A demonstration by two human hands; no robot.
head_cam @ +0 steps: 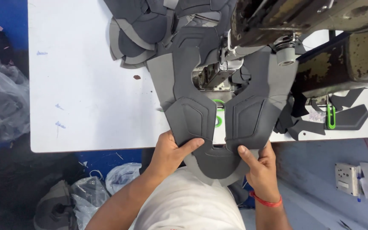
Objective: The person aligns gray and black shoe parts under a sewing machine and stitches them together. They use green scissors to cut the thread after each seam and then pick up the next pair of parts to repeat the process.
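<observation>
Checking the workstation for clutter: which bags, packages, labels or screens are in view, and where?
Clear plastic bag: crumpled, on the floor left of the white table.
Two smaller clear bags: on the floor under the table's near edge, beside the left forearm.
No labels, signs or screens visible.

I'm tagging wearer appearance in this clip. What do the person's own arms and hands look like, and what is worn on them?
Both forearms are bare, no gloves or sleeves in view. The left hand wears nothing. The right hand has a thin red band around the wrist. A white shirt covers the torso.
</observation>
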